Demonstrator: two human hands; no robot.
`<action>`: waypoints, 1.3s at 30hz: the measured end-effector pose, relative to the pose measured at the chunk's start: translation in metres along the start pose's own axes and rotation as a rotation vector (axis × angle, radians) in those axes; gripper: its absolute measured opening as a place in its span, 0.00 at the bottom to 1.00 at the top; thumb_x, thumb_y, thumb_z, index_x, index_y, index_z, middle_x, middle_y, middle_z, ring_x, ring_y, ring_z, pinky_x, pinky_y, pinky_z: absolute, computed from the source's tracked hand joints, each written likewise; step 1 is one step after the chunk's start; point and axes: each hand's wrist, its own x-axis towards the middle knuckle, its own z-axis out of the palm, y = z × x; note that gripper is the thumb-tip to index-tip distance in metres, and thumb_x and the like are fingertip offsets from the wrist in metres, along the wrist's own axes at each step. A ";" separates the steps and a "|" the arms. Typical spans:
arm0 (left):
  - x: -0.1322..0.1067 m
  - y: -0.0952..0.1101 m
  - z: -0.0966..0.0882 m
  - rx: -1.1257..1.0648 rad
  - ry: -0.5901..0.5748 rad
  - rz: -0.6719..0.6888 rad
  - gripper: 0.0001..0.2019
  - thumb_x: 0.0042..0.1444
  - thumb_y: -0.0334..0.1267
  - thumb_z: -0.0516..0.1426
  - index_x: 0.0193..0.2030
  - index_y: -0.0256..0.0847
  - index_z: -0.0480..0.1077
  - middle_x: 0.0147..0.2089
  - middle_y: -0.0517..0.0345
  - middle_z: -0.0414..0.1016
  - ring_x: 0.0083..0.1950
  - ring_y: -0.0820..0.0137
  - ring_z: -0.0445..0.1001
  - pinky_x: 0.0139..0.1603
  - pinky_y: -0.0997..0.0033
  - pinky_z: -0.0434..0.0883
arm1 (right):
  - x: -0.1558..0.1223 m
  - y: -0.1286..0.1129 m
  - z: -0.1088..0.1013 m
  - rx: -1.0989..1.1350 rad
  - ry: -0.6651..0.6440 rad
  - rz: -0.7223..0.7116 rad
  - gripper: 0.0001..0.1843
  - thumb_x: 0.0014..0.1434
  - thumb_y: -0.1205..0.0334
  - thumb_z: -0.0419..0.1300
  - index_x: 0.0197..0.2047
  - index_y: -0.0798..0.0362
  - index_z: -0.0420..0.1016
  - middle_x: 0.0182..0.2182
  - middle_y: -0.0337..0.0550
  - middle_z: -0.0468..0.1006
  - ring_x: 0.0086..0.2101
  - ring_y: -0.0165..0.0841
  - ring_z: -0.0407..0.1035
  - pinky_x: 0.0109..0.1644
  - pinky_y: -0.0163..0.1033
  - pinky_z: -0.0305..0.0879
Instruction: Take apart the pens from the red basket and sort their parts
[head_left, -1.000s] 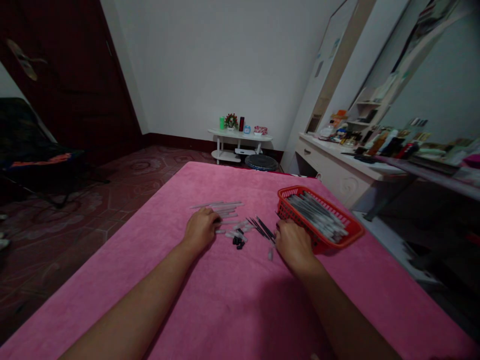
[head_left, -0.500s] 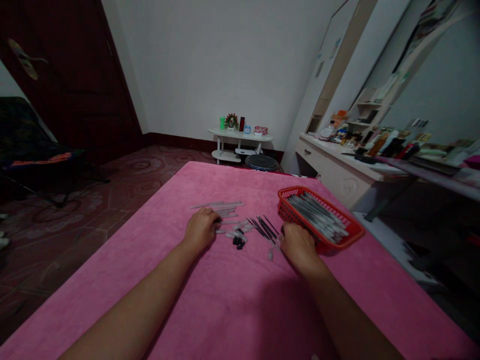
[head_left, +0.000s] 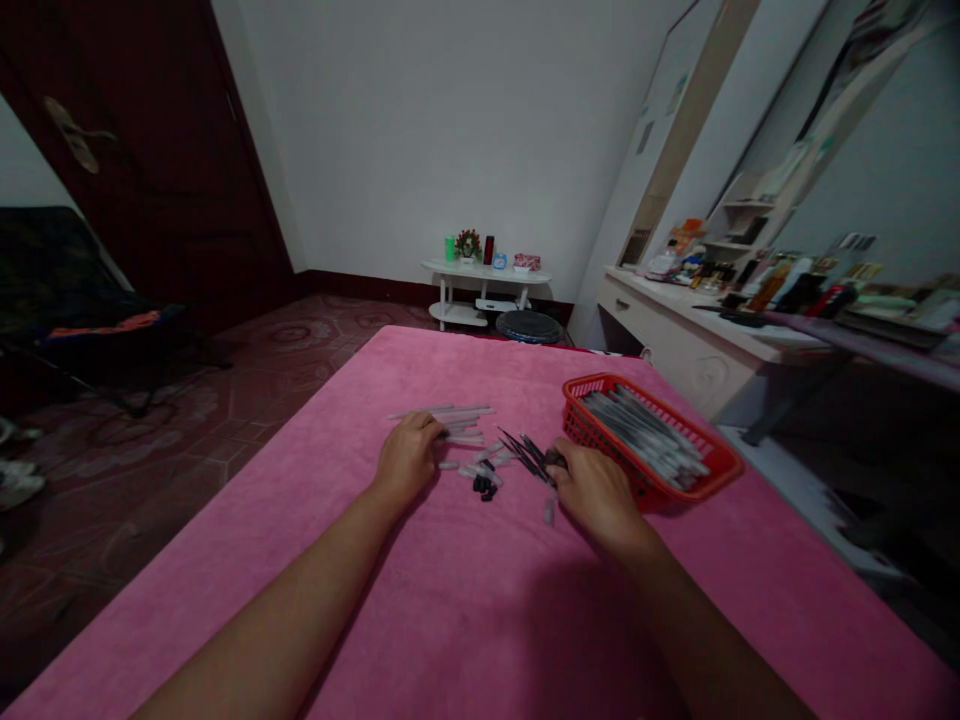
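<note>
My left hand (head_left: pixel 409 458) rests on the pink cloth with its fingers curled at the near ends of several pale, clear pen barrels (head_left: pixel 469 412). Whether it grips one of them is hidden. On the other side, my right hand (head_left: pixel 596 488) has its thumb and fingers closed around the near ends of several thin black pen refills (head_left: pixel 525 455), which point up and left. Between the hands lie short clear caps (head_left: pixel 480 474) and a small heap of black plugs (head_left: pixel 484 487). Another clear cap (head_left: pixel 549 512) lies just below my right hand.
A red plastic basket (head_left: pixel 724 480) full of grey-looking pens (head_left: pixel 652 430) stands right beside my right hand. The pink cloth (head_left: pixel 450 600) covers the table. Beyond it are a low white stand (head_left: pixel 487 268), a dresser (head_left: pixel 675 320) with bottles, and a dark chair (head_left: pixel 90 300).
My right hand has moved slightly left onto the black refills, which were fanned out and are now bunched closer together. My left hand stays by the pale barrels. The view has shifted slightly.
</note>
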 end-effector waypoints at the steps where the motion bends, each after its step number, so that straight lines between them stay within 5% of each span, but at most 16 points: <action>1: 0.000 0.000 0.000 -0.014 0.005 -0.004 0.09 0.55 0.29 0.53 0.37 0.40 0.74 0.42 0.51 0.74 0.46 0.63 0.70 0.47 0.66 0.68 | 0.000 -0.001 -0.001 0.020 -0.012 -0.005 0.06 0.59 0.65 0.57 0.39 0.50 0.75 0.34 0.43 0.81 0.39 0.36 0.75 0.36 0.35 0.55; 14: 0.001 0.002 -0.002 -0.056 0.004 0.026 0.09 0.53 0.26 0.54 0.37 0.40 0.72 0.41 0.51 0.75 0.45 0.63 0.70 0.46 0.65 0.68 | -0.001 0.000 0.002 0.068 -0.037 -0.030 0.06 0.57 0.65 0.60 0.38 0.48 0.76 0.33 0.41 0.81 0.38 0.34 0.74 0.34 0.34 0.52; 22: 0.000 0.006 -0.004 -0.067 -0.031 0.179 0.11 0.53 0.29 0.56 0.43 0.40 0.74 0.44 0.49 0.74 0.48 0.61 0.69 0.49 0.62 0.67 | -0.001 -0.004 -0.012 0.052 0.049 -0.131 0.10 0.58 0.69 0.57 0.38 0.50 0.80 0.36 0.43 0.80 0.39 0.34 0.71 0.41 0.34 0.56; 29: -0.004 0.028 -0.005 -0.158 -0.049 0.350 0.11 0.57 0.31 0.54 0.45 0.41 0.75 0.42 0.49 0.75 0.45 0.63 0.70 0.45 0.61 0.68 | -0.005 -0.019 0.000 0.176 0.121 -0.266 0.10 0.59 0.69 0.56 0.37 0.50 0.79 0.36 0.42 0.79 0.39 0.35 0.69 0.45 0.37 0.57; 35: -0.002 0.015 -0.004 -0.361 0.205 0.120 0.11 0.58 0.31 0.52 0.43 0.40 0.75 0.42 0.51 0.76 0.46 0.65 0.72 0.48 0.65 0.69 | -0.006 -0.020 -0.001 0.363 0.427 -0.190 0.09 0.61 0.61 0.58 0.44 0.54 0.73 0.43 0.48 0.76 0.45 0.38 0.67 0.50 0.40 0.58; 39: 0.004 0.002 -0.002 -0.609 0.471 -0.213 0.09 0.56 0.35 0.54 0.39 0.38 0.75 0.39 0.53 0.77 0.41 0.67 0.74 0.43 0.68 0.71 | -0.004 -0.017 0.000 0.364 0.314 -0.205 0.07 0.62 0.63 0.56 0.39 0.53 0.75 0.38 0.44 0.77 0.40 0.35 0.69 0.46 0.37 0.59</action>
